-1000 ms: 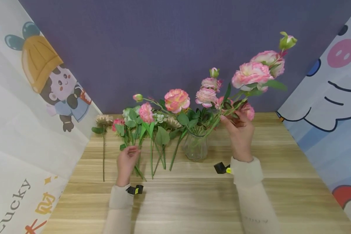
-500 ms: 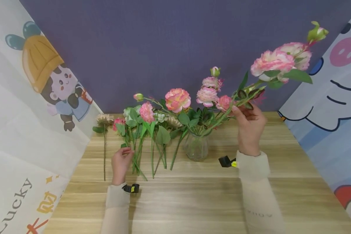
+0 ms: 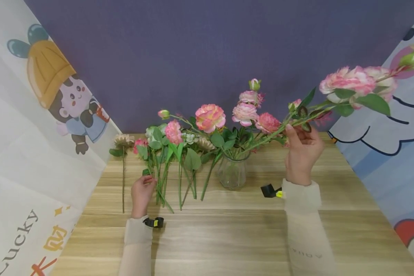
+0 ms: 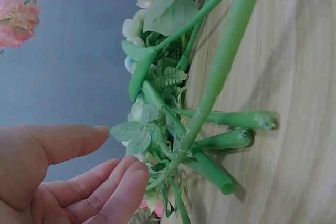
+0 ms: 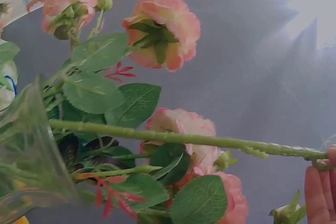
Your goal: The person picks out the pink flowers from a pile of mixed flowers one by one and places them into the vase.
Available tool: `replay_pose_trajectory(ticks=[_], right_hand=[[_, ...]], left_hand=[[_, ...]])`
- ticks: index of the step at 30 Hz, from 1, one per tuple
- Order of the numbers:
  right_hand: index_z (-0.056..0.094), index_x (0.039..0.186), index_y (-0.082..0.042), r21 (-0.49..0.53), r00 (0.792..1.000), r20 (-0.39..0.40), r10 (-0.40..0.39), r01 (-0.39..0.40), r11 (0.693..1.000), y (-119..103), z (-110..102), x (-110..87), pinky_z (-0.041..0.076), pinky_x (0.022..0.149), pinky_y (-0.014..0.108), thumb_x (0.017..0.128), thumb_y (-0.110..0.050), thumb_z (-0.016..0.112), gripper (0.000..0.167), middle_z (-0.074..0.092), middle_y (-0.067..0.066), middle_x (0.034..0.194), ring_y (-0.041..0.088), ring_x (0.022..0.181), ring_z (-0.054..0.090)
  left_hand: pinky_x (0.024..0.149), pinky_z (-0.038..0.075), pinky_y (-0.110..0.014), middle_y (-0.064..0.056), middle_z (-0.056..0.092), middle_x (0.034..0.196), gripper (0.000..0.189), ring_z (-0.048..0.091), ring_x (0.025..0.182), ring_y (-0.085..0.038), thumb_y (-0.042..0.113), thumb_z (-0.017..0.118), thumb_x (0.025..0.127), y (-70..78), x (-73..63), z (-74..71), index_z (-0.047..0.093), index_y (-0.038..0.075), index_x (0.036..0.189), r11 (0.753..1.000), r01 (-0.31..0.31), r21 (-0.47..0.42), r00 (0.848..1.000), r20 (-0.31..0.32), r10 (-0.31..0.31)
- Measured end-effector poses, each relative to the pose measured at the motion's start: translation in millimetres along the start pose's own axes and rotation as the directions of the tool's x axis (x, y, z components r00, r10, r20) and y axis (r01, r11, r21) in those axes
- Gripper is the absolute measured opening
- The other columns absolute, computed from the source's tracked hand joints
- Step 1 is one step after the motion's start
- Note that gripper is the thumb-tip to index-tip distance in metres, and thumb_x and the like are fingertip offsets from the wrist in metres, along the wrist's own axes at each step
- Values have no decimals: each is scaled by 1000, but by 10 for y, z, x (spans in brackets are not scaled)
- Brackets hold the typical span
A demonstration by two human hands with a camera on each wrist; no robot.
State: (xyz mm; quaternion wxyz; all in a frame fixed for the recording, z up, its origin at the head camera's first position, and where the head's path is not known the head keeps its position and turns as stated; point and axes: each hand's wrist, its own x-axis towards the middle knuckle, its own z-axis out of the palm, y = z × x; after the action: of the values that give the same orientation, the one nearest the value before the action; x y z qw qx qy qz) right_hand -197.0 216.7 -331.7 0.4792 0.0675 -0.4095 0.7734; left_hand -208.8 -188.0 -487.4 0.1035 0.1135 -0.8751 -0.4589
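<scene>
My right hand (image 3: 303, 157) pinches the stem (image 5: 184, 139) of an artificial pink-and-white peony (image 3: 350, 82), which leans far to the right. The lower part of that stem is inside the mouth of a clear glass vase (image 3: 232, 177). Other pink flowers (image 3: 244, 114) and a coral-pink bloom (image 3: 210, 118) rise around the vase's mouth. My left hand (image 3: 143, 195) is at the loose green stems (image 4: 215, 82), with its thumb and fingers apart and nothing gripped. In the left wrist view the fingertips are close to the leaves; whether they touch cannot be told.
Several loose artificial flowers lie left of the vase, among them a pink one (image 3: 173, 132) and white ones (image 3: 189, 138). A beige flower (image 3: 124, 141) lies apart at the far left. A dark wall (image 3: 193, 57) backs the wooden table (image 3: 220, 241), with printed panels on both sides.
My right hand has moved rightward with the peony stem, and its blooms tilt farther right and lower. My left hand has drawn slightly left, away from the loose stems.
</scene>
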Motion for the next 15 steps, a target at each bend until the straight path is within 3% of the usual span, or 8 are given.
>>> replay_pose_trajectory(ticks=[5,8,15], right_hand=[[69,83,11,-138,1000,6,18,-17,990,30,-71,-63,48,53,20,71,8,76,14,67,8,70,12,56,59],[70,85,8,-164,999,22,29,-25,986,74,-98,-105,51,57,18,72,9,75,14,68,6,73,11,60,62],[71,83,4,-269,994,109,-10,39,962,166,-121,-224,52,63,18,73,9,73,11,70,0,76,8,67,65]], left_hand=[[61,48,-22,-22,66,102,31,65,88,-34,14,64,89,-16,4,-4,63,-7,112,1000,3,8,1000,6,-3],[60,48,-21,-23,66,102,32,65,88,-35,14,64,89,-25,5,2,63,-7,112,1000,4,14,1000,11,-4],[58,47,-20,-25,66,101,30,65,84,-34,12,62,90,-53,10,24,63,-8,111,999,-8,31,1000,23,7]])
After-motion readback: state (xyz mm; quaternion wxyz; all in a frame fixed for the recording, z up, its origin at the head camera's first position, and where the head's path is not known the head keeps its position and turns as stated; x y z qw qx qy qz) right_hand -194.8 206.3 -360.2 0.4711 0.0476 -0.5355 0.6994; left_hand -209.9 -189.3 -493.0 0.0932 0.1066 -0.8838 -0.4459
